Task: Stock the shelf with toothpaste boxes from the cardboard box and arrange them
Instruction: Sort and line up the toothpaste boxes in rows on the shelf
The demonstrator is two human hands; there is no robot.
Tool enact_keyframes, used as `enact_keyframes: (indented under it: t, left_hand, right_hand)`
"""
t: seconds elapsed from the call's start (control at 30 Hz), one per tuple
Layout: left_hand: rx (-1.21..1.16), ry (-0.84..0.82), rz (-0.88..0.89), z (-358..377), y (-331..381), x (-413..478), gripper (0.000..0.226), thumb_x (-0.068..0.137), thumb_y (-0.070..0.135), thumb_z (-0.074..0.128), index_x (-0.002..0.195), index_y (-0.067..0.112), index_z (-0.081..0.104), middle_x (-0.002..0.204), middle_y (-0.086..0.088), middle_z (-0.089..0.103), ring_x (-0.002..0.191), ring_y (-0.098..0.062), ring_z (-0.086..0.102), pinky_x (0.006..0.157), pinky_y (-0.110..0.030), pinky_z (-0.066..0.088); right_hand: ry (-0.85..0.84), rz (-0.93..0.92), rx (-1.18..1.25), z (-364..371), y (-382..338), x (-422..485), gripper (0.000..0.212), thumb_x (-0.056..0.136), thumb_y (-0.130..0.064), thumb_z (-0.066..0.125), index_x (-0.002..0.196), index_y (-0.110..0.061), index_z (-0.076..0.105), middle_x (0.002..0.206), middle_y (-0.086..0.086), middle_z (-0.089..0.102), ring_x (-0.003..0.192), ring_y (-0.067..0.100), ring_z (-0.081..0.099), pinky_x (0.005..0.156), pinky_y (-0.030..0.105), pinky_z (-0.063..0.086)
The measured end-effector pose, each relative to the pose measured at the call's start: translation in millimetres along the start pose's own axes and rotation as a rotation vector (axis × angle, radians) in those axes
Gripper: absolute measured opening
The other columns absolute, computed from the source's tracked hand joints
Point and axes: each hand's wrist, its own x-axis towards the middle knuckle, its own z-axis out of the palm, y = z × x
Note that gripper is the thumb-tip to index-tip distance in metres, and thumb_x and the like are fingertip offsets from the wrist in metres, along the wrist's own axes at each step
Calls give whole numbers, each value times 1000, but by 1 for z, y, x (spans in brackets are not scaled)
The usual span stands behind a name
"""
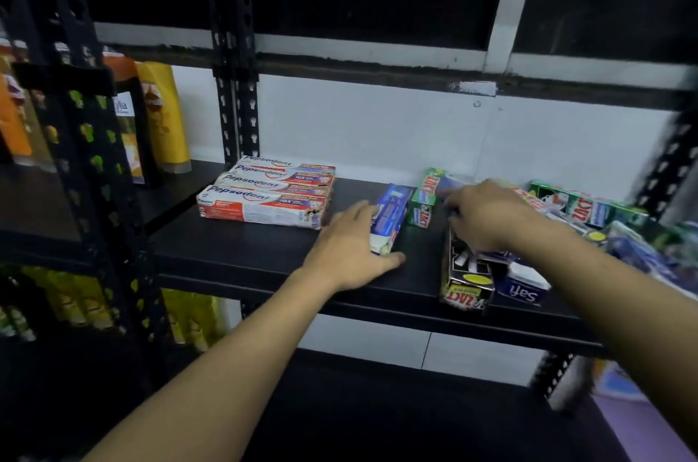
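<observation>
Where the black metal shelf (241, 253) runs across the view against a white wall, its board carries all the toothpaste boxes in sight. At its left rear, four red-and-white Pepsodent boxes (264, 197) lie flat, side by side in a row, close to the perforated upright post (238, 83). Beyond that post, on the neighbouring bay, stand orange and yellow bottles (162, 117). At the right end of the board a loose heap of green, blue and red boxes (589, 208) lies at mixed angles, partly blurred.

Both forearms reach in from below. The left hand (351, 250) rests on the board mid-shelf, its grip closed round a blue box (391, 214): fingers curl against the box's left side and the thumb lies across its near end. The right hand (487, 216) hovers palm down over the boxes to the right, fingers bent downward; motion blur hides whether its grip pinches anything.

Just right of the blue box lies a green Zact box (425, 202). Under the right hand a black Zact box (466, 272) points toward the front edge, with a blue-and-white Safi box (523, 286) touching its right side.
</observation>
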Motion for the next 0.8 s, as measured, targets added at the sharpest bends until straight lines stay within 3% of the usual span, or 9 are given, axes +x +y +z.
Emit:
enact_keyframes:
  t: [0.13, 0.23, 0.33, 0.43, 0.5, 0.57, 0.67, 0.8]
  left_hand:
    - [-201, 49, -103, 0, -8, 2, 62, 81, 41, 72, 135, 25, 46, 132, 7, 56, 114, -15, 54, 89, -25, 40]
    - [-259, 80, -175, -2, -10, 3, 64, 83, 35, 69, 141, 24, 44, 134, 4, 57, 118, -15, 53, 87, -19, 34]
    - [-273, 82, -184, 0, -8, 2, 58, 84, 35, 68, 138, 28, 47, 124, 6, 59, 103, -12, 52, 84, -21, 36]
    - [-294, 85, -184, -1, -7, 1, 53, 85, 34, 67, 135, 30, 49, 112, 10, 57, 97, -11, 53, 82, -23, 39]
    - [-336, 102, -193, -3, -8, 0, 51, 86, 33, 68, 134, 30, 51, 114, 11, 57, 98, -9, 54, 80, -20, 40]
    - [-388, 136, -195, -4, -9, -1, 48, 86, 30, 69, 131, 29, 54, 112, 12, 58, 97, -6, 53, 72, -7, 38]
    - [-442, 178, -193, -6, -10, -3, 43, 85, 28, 71, 127, 28, 59, 107, 15, 60, 92, -1, 55, 69, 3, 36]
    - [-430, 210, -180, -6, -11, -1, 44, 85, 32, 70, 128, 27, 61, 116, 11, 66, 100, -4, 58, 78, -8, 40]
  right_hand:
    - [7, 42, 46, 11, 20, 13, 31, 95, -24, 42, 122, -19, 57, 117, 15, 64, 91, 32, 51, 80, 34, 49]
    - [-40, 113, 4, 8, 21, 18, 29, 89, -14, 48, 116, -13, 61, 113, 13, 63, 94, 30, 56, 72, 31, 48]
    - [19, 140, -38, 11, 19, 20, 29, 83, -14, 55, 111, -17, 63, 110, 10, 64, 98, 31, 62, 71, 32, 49]
    - [158, 58, 42, 10, 12, 28, 34, 86, -21, 54, 118, -28, 64, 112, 7, 66, 103, 31, 61, 80, 36, 49]
    - [119, 16, 179, 12, 8, 40, 41, 89, -28, 59, 129, -30, 59, 121, 5, 65, 113, 30, 58, 91, 39, 49]
    - [42, 14, 235, 16, 6, 51, 49, 90, -40, 62, 137, -28, 53, 130, 4, 61, 120, 30, 54, 97, 39, 48]
    - [-15, 53, 98, 20, 2, 65, 55, 96, -58, 41, 141, -29, 47, 140, 7, 54, 130, 35, 41, 102, 43, 39]
    - [-38, 83, 23, 26, -12, 72, 63, 94, -69, 28, 139, -29, 47, 140, 10, 52, 134, 35, 36, 109, 50, 26]
